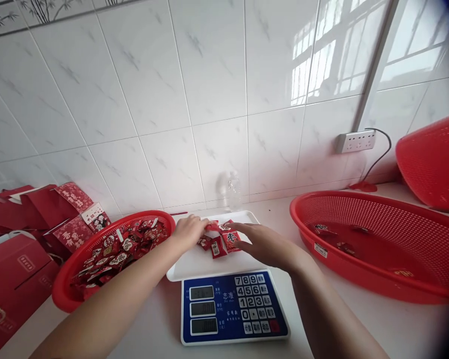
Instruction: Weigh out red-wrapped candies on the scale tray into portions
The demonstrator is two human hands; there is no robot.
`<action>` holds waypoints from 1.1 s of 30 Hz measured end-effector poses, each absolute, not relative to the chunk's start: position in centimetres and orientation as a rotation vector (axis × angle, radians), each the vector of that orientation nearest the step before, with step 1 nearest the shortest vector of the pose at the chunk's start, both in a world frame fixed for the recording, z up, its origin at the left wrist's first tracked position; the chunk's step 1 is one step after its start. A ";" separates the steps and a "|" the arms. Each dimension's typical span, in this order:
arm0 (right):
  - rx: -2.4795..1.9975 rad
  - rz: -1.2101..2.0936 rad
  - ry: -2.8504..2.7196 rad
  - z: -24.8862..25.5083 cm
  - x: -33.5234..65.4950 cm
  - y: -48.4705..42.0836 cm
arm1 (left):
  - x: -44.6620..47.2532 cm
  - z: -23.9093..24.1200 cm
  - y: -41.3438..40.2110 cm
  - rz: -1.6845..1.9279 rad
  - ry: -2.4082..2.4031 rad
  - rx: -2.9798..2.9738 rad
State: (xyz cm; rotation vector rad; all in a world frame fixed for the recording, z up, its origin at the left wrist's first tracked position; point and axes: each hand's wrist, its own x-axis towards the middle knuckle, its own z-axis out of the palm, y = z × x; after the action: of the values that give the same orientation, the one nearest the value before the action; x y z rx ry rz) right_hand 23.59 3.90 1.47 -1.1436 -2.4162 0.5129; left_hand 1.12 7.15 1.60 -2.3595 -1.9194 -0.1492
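Note:
A digital scale (232, 306) with a blue keypad carries a white tray (194, 267). Several small red candy packets (224, 242) lie on the tray. My left hand (189, 232) is curled over the packets at the tray's left, fingers closed around some of them. My right hand (262, 242) reaches in from the right, its fingers resting on the packets. A red round basket (65, 284) full of red wrapped candies (115, 249) sits just left of the tray.
A large red mesh basket (377, 239) holding a few packets stands on the right, another red basket (434, 159) tilted behind it. Red gift bags and boxes (26, 234) pile at the left. A clear bottle (232, 189) and a wall socket (355, 141) are by the tiled wall.

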 end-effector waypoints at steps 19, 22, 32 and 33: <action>-0.851 0.880 -1.976 1.3 20.2 3.8 | 4.7 0.9 2.0 -2.459 -2.019 -2.669; -0.840 0.921 -1.872 0.8 19.7 4.2 | 4.4 0.4 1.8 -2.436 -1.986 -2.669; -1.030 0.750 -1.526 0.5 22.7 7.2 | 0.6 -0.3 2.5 -2.860 -1.981 -2.246; -1.071 0.734 -1.539 0.3 22.8 7.4 | 0.4 -0.3 2.5 -2.844 -1.997 -2.286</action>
State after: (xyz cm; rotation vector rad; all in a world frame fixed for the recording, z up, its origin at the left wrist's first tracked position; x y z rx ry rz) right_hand 22.78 7.44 0.26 -1.0706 -1.5394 0.7338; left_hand 0.41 2.51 -0.34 -2.2858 -1.9967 -2.8445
